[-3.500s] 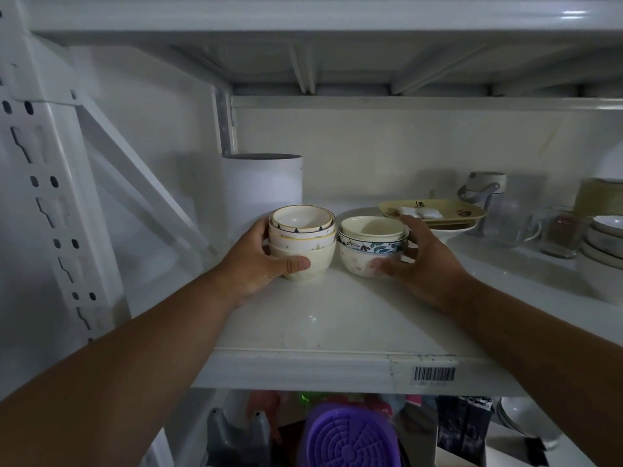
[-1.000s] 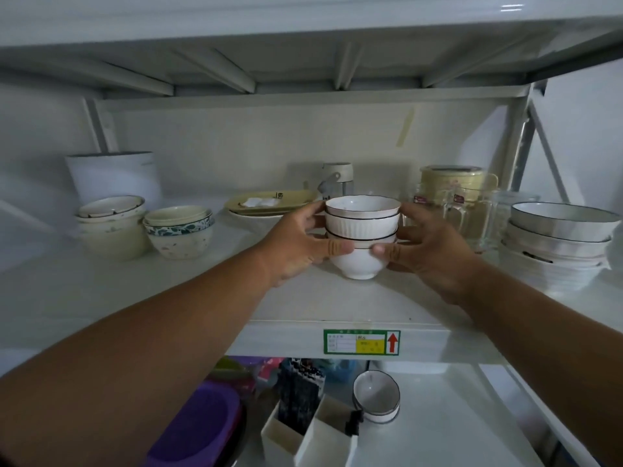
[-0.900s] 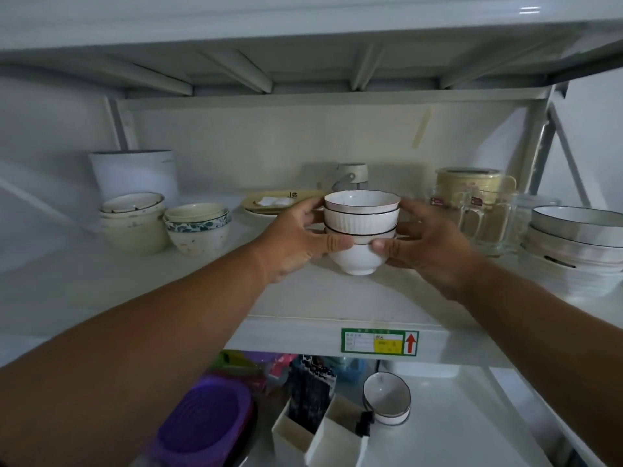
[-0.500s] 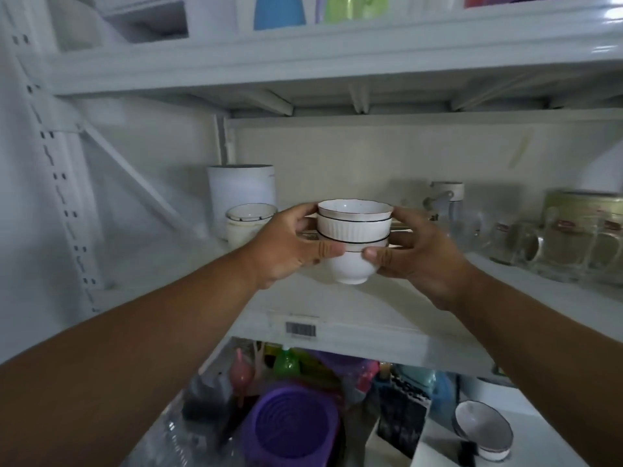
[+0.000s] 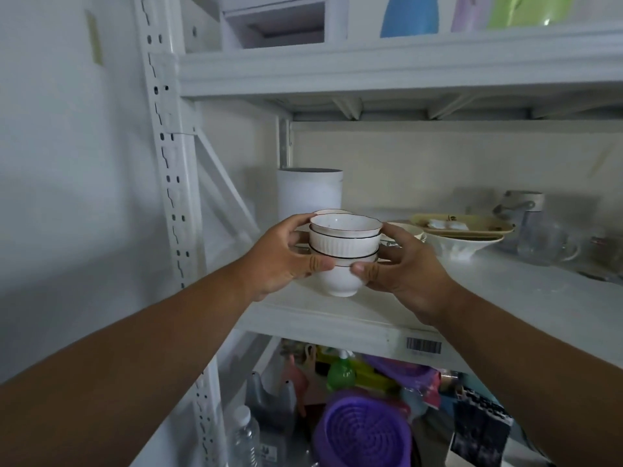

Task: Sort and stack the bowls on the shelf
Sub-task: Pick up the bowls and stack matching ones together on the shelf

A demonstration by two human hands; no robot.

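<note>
A stack of three white ribbed bowls with dark rims (image 5: 344, 251) hangs just above the front left part of the white shelf (image 5: 371, 318). My left hand (image 5: 286, 257) grips the stack's left side and my right hand (image 5: 401, 261) grips its right side. Behind the stack, the two earlier bowl stacks are mostly hidden; only a rim shows at the left (image 5: 332, 211) and another rim at the right (image 5: 413, 230).
A tall white cylinder (image 5: 309, 195) stands at the back left. A yellow plate (image 5: 462, 225) on a white bowl, a jug and glass mugs (image 5: 546, 237) fill the right. The perforated upright post (image 5: 172, 197) borders the left. A purple strainer (image 5: 367, 429) lies below.
Both hands have carried the white stack leftwards along the shelf, from the middle towards the two earlier stacks near the cylinder. The view has swung left and up.
</note>
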